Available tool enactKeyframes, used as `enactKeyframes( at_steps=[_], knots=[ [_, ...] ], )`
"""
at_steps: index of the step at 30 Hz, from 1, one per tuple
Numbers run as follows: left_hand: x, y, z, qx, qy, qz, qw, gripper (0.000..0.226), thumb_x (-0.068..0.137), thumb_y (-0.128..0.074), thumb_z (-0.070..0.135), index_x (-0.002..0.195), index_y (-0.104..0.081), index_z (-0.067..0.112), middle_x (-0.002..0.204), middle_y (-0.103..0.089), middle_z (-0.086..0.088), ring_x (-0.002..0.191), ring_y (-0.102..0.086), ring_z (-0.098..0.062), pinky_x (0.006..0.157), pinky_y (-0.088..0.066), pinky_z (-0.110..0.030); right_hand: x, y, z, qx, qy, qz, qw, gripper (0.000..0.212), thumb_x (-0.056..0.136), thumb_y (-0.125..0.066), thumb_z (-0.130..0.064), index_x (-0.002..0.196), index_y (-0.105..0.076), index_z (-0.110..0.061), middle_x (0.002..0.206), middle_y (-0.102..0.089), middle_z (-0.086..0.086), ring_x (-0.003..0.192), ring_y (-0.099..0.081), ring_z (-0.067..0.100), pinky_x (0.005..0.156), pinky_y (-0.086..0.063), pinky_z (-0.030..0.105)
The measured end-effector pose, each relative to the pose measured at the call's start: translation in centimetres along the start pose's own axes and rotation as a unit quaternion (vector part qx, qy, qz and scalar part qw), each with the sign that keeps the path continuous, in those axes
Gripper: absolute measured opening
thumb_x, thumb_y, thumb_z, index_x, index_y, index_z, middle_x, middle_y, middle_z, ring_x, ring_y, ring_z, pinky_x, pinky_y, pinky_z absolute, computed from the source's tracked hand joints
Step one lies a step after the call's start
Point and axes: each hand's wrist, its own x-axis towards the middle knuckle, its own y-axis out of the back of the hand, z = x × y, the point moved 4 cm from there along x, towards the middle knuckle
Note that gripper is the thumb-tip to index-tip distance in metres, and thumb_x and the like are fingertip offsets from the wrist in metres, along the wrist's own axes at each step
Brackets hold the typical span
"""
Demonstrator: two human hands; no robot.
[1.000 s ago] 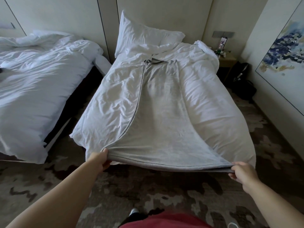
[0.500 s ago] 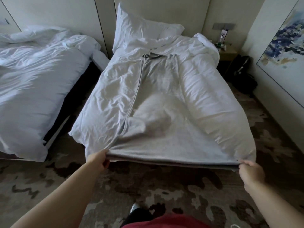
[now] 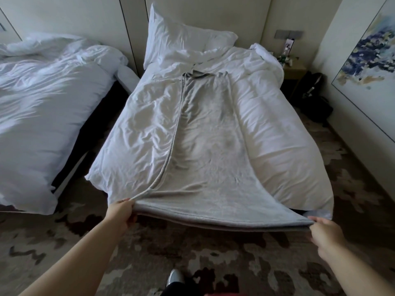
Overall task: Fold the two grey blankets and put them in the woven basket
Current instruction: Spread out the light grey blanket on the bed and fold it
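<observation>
While the left hand (image 3: 119,212) grips one near corner of the grey blanket (image 3: 205,167) and the right hand (image 3: 324,231) pinches the other, that near edge hangs lifted just off the foot of the bed (image 3: 277,135). The rest lies lengthwise on the white duvet, reaching toward the pillow (image 3: 181,39).

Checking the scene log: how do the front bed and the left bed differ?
The front bed carries a grey blanket spread lengthwise; the left bed shows only white bedding. The front bed has a pillow propped upright; none is clear on the left bed. Both have rumpled white duvets.
</observation>
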Motion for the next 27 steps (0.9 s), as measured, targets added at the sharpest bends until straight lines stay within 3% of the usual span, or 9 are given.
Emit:
enactKeyframes(
  at_steps=[3,5,8,11,17,23,27],
  knots=[
    [-1.0,-1.3,5.3,-0.099,-0.069,-0.058,0.991,0.025,0.094,-0.057,0.014,0.118,-0.057,0.014,0.077,-0.051,-0.007,0.058,-0.048,-0.015,0.043,-0.045,-0.021,0.0,0.3,-5.5,0.160,0.021,-0.002,0.987,0.036,0.092,-0.045,0.007,0.117,-0.061,-0.014,0.114,-0.056,0.013,0.093,-0.059,0.025,0.064,-0.049,0.030],
    [-1.7,-1.6,8.5,-0.142,-0.120,-0.080,0.979,0.019,0.095,-0.057,0.021,0.114,-0.055,0.020,0.081,-0.052,-0.002,0.063,-0.051,-0.012,0.050,-0.047,-0.024,-0.2,1.3,-9.7,0.192,0.103,0.028,0.976,0.039,0.091,-0.045,0.006,0.115,-0.063,-0.019,0.112,-0.058,0.003,0.088,-0.060,0.013,0.067,-0.049,0.025],
    [-2.0,-0.9,9.3,-0.118,-0.140,-0.039,0.982,0.015,0.093,-0.058,0.022,0.106,-0.058,0.014,0.076,-0.049,-0.004,0.054,-0.046,-0.013,0.043,-0.044,-0.021,-0.5,1.8,-11.7,0.185,0.161,0.031,0.969,0.035,0.090,-0.047,0.005,0.108,-0.063,-0.020,0.109,-0.059,0.001,0.091,-0.061,0.012,0.071,-0.051,0.025],
    [-1.8,0.3,6.2,-0.070,-0.100,0.013,0.992,0.014,0.091,-0.059,0.018,0.100,-0.060,0.008,0.073,-0.049,-0.006,0.058,-0.047,-0.015,0.042,-0.043,-0.020,-0.3,0.6,-8.7,0.154,0.141,0.010,0.978,0.031,0.089,-0.047,0.008,0.102,-0.061,-0.017,0.107,-0.059,0.010,0.084,-0.058,0.019,0.058,-0.053,0.020],
    [-2.1,1.5,1.4,-0.182,0.003,0.035,0.983,0.012,0.085,-0.066,0.011,0.077,-0.057,0.014,0.063,-0.048,-0.006,0.050,-0.044,-0.014,0.038,-0.039,-0.016,0.5,0.1,-1.4,0.144,0.027,-0.013,0.989,0.033,0.087,-0.050,0.007,0.078,-0.065,-0.021,0.106,-0.061,0.014,0.076,-0.059,0.024,0.045,-0.053,0.019],
    [-2.3,-0.7,1.3,-0.266,0.067,0.017,0.962,0.011,0.087,-0.061,0.009,0.079,-0.054,0.012,0.071,-0.053,-0.004,0.059,-0.049,-0.011,0.053,-0.041,-0.022,0.2,-0.3,-1.9,0.179,-0.007,-0.059,0.982,0.033,0.092,-0.045,0.002,0.083,-0.065,-0.022,0.106,-0.060,0.012,0.089,-0.060,0.029,0.059,-0.057,0.030],
    [-1.0,-1.9,2.8,-0.305,0.086,-0.025,0.948,0.015,0.092,-0.054,0.012,0.077,-0.050,0.014,0.073,-0.049,-0.001,0.063,-0.049,-0.009,0.057,-0.039,-0.020,0.2,-1.3,-4.3,0.241,-0.017,-0.093,0.966,0.031,0.094,-0.041,0.000,0.088,-0.064,-0.019,0.104,-0.059,0.012,0.095,-0.058,0.029,0.071,-0.050,0.037]
  ],
)
